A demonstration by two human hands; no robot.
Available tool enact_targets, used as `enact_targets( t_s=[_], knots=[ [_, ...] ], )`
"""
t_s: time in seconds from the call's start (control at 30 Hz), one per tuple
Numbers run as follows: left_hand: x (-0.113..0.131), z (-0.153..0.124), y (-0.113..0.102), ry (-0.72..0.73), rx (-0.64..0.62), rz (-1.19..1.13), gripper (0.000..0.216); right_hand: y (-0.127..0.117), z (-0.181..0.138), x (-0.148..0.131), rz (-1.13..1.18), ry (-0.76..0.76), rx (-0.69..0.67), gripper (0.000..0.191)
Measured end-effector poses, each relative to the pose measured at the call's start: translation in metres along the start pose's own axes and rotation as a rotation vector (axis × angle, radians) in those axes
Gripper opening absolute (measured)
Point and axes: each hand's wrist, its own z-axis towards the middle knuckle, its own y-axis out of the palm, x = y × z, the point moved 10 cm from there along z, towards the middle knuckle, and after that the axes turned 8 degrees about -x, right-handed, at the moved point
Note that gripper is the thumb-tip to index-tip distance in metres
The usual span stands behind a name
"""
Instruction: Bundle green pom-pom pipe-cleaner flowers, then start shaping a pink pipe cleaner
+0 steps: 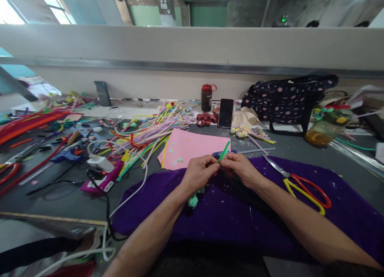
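Head view: the green strip (225, 150) sits right at the meeting point of the hands, no gap to close. Its lower end is between the fingertips; the rest sticks up and away from the body, long axis leaning to the right. Left hand (201, 171) and right hand (238, 167) look equally near, both grasping the strip in a thumb-and-finger pinch; can't tell which carries more of the grip, since the fingers hide the lower end. Pose: forearms come in from both lower corners and converge in a V, fingers curled, knuckles up, fingertips nearly touching. Hands are over the far edge of the purple cloth (219, 225) on the table (348, 157), just short of the pink sheet (201, 143); the strip's free end overlaps that sheet's right corner in this view. Crumpled green piece (193, 200) lies by the left wrist. Scissors (287, 174) lie right of the right hand, untouched, blade tips pointing away and left.
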Motion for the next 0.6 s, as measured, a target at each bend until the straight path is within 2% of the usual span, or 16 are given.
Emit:
enact_targets(
  t_s=[0.23,0.47,0.6],
  knots=[
    [0.002,0.0,-0.002,0.025,0.02,0.02,0.017,-0.007,-0.003,-0.002,-0.044,-0.049,0.134,0.023],
    [0.003,0.001,-0.009,0.033,0.06,0.02,0.016,-0.023,-0.015,-0.028,-0.261,-0.259,0.349,0.016],
    [0.005,0.0,-0.008,0.043,0.064,0.085,0.016,-0.013,-0.019,-0.048,-0.462,-0.403,0.314,0.005]
  ],
)
